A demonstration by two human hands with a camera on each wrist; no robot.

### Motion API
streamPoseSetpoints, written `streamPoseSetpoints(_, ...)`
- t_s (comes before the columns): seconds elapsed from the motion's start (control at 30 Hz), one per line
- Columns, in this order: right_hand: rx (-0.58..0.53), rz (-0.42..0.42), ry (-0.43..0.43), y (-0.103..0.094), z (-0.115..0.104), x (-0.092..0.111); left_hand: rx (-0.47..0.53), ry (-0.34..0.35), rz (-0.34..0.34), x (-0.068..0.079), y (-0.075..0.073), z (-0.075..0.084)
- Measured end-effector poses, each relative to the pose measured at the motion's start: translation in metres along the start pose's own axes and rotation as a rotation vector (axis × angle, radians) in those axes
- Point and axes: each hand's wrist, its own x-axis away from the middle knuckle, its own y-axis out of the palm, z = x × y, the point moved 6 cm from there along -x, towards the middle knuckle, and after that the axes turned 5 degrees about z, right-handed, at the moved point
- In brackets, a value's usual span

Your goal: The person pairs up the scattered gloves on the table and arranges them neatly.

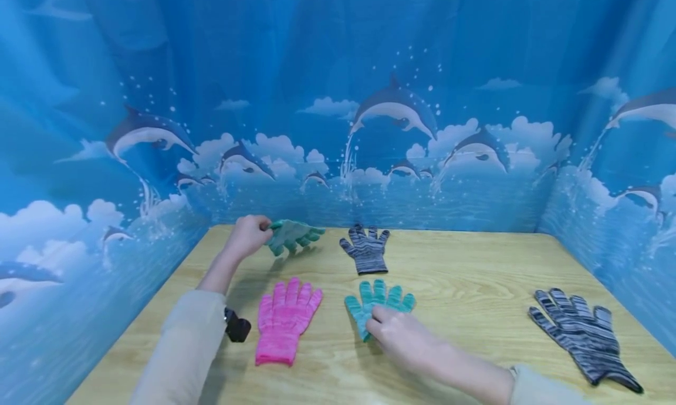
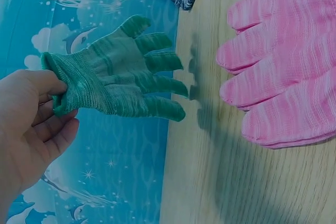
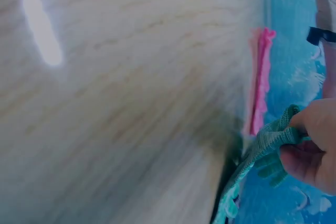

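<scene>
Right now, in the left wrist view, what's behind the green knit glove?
Behind the green knit glove, the dolphin-print backdrop shows around its palm, and the wood-grain table by its fingertips. What the fabric covers cannot be seen.

**The left hand (image 1: 249, 238) was farther forward than the right hand (image 1: 401, 337), both in a pinch**

The left forearm (image 1: 222, 270) slanted forward and inward from the person's left side, bare beyond a pale sleeve (image 1: 179, 340). In its wrist view, the thumb (image 2: 48, 82) lay over the top while the fingers (image 2: 65, 132) bent underneath, the lower ones loosely curled.

The right forearm (image 1: 470, 373) lay lower in the head view, angled inward from the right. Its hand was bent at the fingers, with the tips drawn together. The two hands were well apart.
</scene>
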Motion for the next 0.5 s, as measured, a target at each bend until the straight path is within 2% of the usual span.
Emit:
streamPoseSetpoints(0.2,0.002,-0.045,-0.027,0.014,-0.010,0.002,-0.015,0.010,0.014,0.000,-0.002,0.008)
streamPoseSetpoints(0.43,-0.129,-0.259,0.024,0.021,-0.012,0.011,-0.048,0.037,0.043,0.001,-0.005,0.022)
streamPoseSetpoints(0.5,-0.160,-0.285,0.016,0.020,-0.011,0.015,-0.062,0.046,0.056,0.001,-0.006,0.027)
